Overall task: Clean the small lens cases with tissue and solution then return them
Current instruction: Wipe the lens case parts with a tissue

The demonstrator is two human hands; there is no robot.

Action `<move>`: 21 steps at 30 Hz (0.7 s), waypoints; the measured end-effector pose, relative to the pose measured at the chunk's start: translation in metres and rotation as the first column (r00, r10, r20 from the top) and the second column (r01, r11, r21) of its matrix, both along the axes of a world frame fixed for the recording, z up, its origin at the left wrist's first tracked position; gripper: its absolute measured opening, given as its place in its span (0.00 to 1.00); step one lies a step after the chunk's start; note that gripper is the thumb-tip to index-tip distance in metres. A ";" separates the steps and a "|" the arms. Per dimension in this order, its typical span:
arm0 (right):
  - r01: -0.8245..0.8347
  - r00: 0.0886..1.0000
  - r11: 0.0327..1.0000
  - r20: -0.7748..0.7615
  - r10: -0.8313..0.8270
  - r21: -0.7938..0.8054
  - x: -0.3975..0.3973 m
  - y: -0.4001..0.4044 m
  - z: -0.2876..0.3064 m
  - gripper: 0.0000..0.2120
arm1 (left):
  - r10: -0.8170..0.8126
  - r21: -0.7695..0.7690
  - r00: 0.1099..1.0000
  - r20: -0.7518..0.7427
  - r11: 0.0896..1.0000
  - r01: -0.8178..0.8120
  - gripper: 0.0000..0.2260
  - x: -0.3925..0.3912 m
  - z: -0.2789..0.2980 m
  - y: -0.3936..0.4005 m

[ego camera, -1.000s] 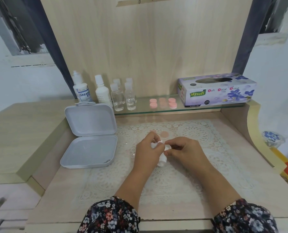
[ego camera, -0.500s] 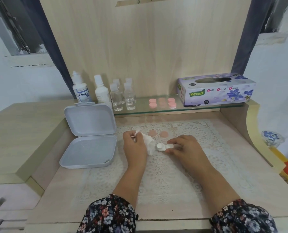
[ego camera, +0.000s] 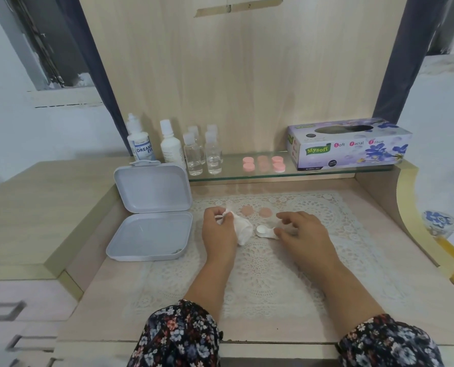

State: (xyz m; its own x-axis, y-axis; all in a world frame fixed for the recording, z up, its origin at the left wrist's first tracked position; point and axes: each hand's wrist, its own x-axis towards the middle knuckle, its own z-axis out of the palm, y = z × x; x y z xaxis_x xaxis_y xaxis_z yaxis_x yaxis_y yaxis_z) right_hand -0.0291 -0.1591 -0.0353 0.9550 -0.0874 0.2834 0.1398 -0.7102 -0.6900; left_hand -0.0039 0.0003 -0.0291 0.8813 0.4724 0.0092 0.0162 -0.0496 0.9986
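Note:
A small white lens case (ego camera: 263, 231) lies uncapped on the lace mat (ego camera: 260, 282). Its left cup shows; its right end sits under my right hand (ego camera: 304, 234), whose thumb touches it while the fingers spread loosely above. My left hand (ego camera: 219, 233) pinches a crumpled white tissue (ego camera: 241, 229) just left of the case. Two pale pink caps (ego camera: 256, 211) lie on the mat behind the case. Several pink lens cases (ego camera: 263, 163) sit on the glass shelf.
An open grey storage box (ego camera: 151, 215) stands at the mat's left edge. Solution bottles (ego camera: 169, 147) and small clear bottles (ego camera: 203, 154) line the shelf's left side, with a tissue box (ego camera: 349, 144) at its right. A raised desk edge (ego camera: 395, 207) borders the right.
My hands have parted and lowered the case onto the mat. My left hand drew the tissue away to the left, and my right hand's fingers have loosened from the case.

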 end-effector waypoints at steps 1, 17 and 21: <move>0.004 1.000 1.000 0.002 -0.004 0.010 0.000 0.000 0.000 0.14 | -0.009 -0.023 1.000 -0.018 1.000 0.008 0.06 0.000 0.001 0.000; -0.070 0.994 0.997 -0.086 0.072 0.027 -0.004 0.011 0.022 0.15 | -0.234 -0.142 0.968 -0.087 0.965 0.221 0.11 -0.041 0.028 0.033; -0.170 0.983 0.976 -0.053 0.178 0.135 -0.010 0.026 0.035 0.12 | -0.242 -0.131 0.968 -0.070 0.964 0.231 0.10 -0.048 0.030 0.041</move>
State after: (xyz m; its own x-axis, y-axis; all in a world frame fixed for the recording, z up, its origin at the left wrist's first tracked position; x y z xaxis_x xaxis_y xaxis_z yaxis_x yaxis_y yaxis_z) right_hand -0.0395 -0.1333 -0.0004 0.9747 0.0500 0.2180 0.2057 -0.5833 -0.7858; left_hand -0.0523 0.0410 0.0013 0.9631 0.2433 -0.1148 0.1035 0.0589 0.9929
